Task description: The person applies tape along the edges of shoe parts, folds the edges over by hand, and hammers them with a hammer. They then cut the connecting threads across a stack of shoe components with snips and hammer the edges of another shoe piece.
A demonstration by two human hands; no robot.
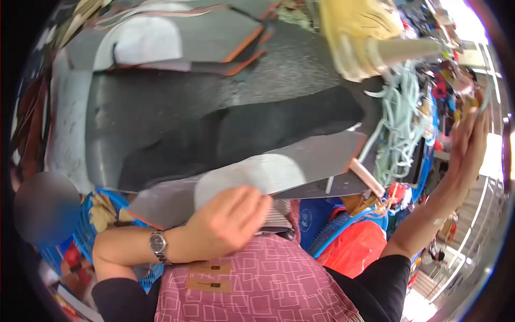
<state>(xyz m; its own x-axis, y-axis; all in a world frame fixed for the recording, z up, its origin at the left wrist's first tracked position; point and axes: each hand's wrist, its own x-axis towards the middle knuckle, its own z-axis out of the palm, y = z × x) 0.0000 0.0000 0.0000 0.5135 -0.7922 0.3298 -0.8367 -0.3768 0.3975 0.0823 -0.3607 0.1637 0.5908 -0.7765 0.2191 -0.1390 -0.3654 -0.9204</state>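
Observation:
My left hand, with a watch on its wrist, is closed at the near edge of a grey panel. Its fingers are curled together against the panel's pale rounded patch; the thumb is hidden. Orange shows along parts of the panel's edge. Raised far out to the right is my right hand, its fingers stretched long and nothing plainly held in them. A thin pale strand passes close to the fingertips. Beyond the panel lies a long black piece on the dark worktop.
More grey panels with a pale patch are stacked at the back left. Pale green cords hang in a tangle at the right edge, near a yellow cloth. Blue baskets and a red bag stand below the worktop.

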